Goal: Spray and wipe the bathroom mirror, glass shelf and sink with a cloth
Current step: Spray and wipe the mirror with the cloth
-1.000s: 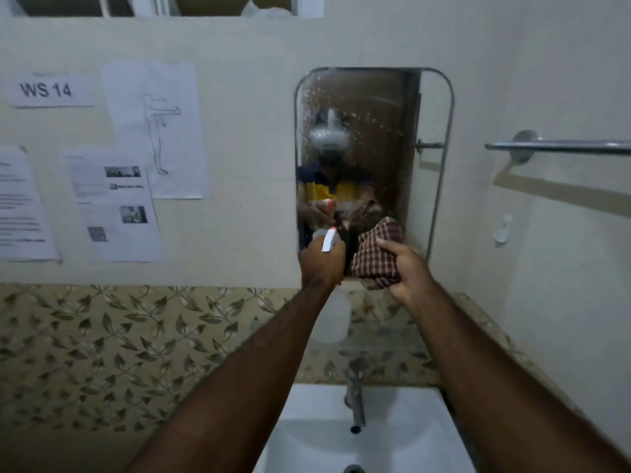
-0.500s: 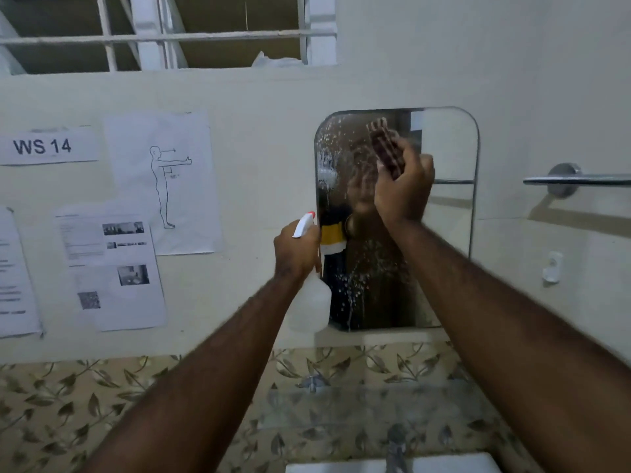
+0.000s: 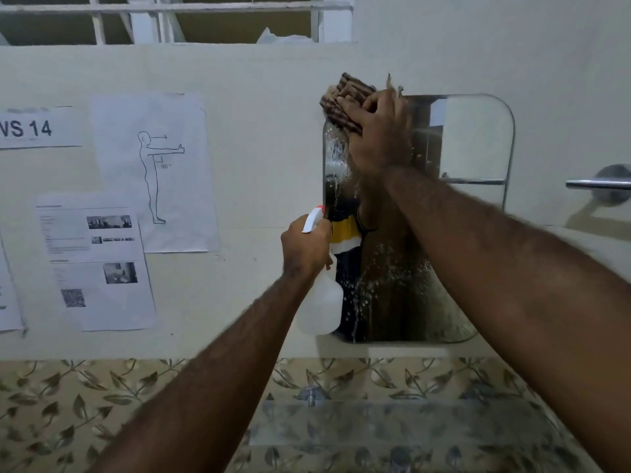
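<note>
The rounded wall mirror (image 3: 474,138) hangs ahead, with spray droplets and runs down its left and lower glass. My right hand (image 3: 377,131) presses a bunched brown checked cloth (image 3: 346,99) against the mirror's top left corner, the cloth overlapping the wall. My left hand (image 3: 305,245) grips a clear spray bottle (image 3: 321,302) with a white and red trigger head, held upright just left of the mirror's lower edge. Below the mirror, a glass shelf (image 3: 392,425) juts out over the leaf-patterned tiles. The sink is out of view.
Printed sheets (image 3: 150,172) and a "WS 14" label are stuck on the wall to the left. A chrome towel bar (image 3: 597,184) projects from the right wall. A barred opening (image 3: 170,15) runs along the top of the wall.
My right hand has carried the cloth from the mirror's bottom up to its top and then left to the top left corner. The spray bottle has shifted left of the mirror, and my view has tilted up.
</note>
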